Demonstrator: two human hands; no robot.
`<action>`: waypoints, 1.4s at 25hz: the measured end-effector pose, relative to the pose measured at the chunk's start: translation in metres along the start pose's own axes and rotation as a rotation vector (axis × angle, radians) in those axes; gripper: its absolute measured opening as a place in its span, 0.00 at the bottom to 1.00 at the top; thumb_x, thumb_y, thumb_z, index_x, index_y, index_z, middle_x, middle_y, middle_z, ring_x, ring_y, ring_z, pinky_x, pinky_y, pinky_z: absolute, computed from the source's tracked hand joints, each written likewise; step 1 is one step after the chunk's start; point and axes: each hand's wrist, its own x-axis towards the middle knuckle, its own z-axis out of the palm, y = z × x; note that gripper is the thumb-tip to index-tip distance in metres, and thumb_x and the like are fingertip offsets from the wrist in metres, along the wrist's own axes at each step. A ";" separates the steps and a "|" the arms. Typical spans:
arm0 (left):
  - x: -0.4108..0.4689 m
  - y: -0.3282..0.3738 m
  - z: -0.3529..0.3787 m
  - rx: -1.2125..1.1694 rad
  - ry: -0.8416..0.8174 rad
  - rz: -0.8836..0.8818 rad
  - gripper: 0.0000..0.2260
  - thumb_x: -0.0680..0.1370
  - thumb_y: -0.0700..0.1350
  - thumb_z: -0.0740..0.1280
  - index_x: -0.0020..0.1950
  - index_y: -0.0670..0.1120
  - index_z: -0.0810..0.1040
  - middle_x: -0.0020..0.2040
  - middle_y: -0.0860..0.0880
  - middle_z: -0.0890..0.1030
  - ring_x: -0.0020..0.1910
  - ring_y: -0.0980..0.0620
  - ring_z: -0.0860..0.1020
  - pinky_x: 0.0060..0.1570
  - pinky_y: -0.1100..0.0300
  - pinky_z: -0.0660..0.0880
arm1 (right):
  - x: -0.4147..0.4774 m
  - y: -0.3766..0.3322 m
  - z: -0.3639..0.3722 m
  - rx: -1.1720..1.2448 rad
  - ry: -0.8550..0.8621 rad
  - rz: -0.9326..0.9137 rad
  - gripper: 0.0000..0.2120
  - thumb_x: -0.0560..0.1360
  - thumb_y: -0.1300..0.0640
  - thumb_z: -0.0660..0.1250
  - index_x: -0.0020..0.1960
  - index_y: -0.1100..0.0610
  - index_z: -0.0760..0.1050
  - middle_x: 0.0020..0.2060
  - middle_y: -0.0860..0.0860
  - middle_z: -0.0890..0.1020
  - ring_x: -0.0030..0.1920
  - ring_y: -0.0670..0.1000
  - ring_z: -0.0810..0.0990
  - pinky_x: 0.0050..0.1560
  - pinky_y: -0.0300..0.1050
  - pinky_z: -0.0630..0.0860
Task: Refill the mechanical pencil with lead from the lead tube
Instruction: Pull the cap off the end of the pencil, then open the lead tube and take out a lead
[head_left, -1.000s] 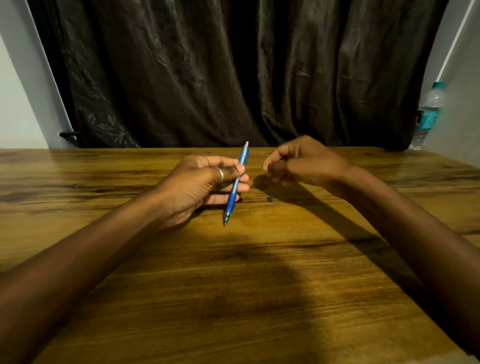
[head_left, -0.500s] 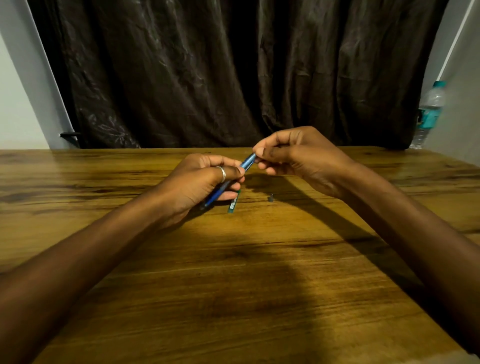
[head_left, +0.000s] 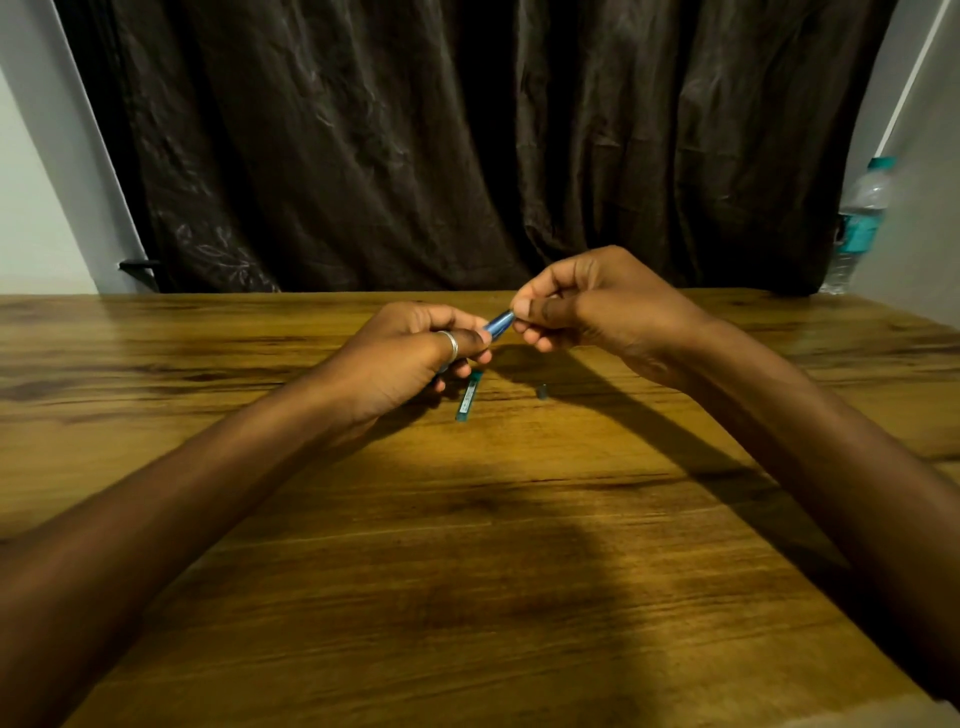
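Note:
My left hand, a silver ring on one finger, is closed around the blue mechanical pencil; only the pencil's upper end shows past the fingers, tilted up to the right. My right hand pinches at that upper end with thumb and forefinger; whatever sits between those fingertips is too small to tell. The slim teal lead tube lies flat on the wooden table, just below and right of my left hand. A tiny dark cap-like piece rests on the table to the right of the tube.
A dark curtain hangs behind the table's far edge. A clear water bottle with a teal label stands at the far right by the wall.
The pencil went from nearly upright to tilted low in my left hand, uncovering the lead tube on the table. My right hand rose and moved left onto the pencil's upper end.

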 end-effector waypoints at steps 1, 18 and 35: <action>0.001 -0.001 0.000 0.016 0.003 0.004 0.07 0.79 0.42 0.68 0.54 0.48 0.84 0.42 0.51 0.86 0.38 0.58 0.77 0.37 0.60 0.71 | 0.000 0.001 -0.001 -0.002 -0.005 0.006 0.04 0.77 0.68 0.68 0.48 0.64 0.81 0.36 0.56 0.85 0.36 0.47 0.83 0.37 0.37 0.80; 0.004 -0.005 -0.003 0.105 0.089 0.021 0.07 0.79 0.44 0.66 0.52 0.50 0.84 0.37 0.56 0.86 0.33 0.64 0.78 0.36 0.63 0.73 | -0.002 0.013 -0.017 -0.419 -0.497 0.316 0.05 0.74 0.66 0.71 0.48 0.60 0.85 0.38 0.52 0.85 0.35 0.42 0.81 0.36 0.35 0.78; -0.002 -0.017 0.005 0.662 0.174 0.114 0.13 0.75 0.63 0.67 0.47 0.54 0.78 0.38 0.52 0.84 0.37 0.51 0.83 0.37 0.50 0.81 | -0.005 0.005 -0.016 -0.436 -0.380 0.182 0.06 0.74 0.67 0.71 0.49 0.63 0.84 0.36 0.53 0.85 0.35 0.45 0.82 0.34 0.36 0.77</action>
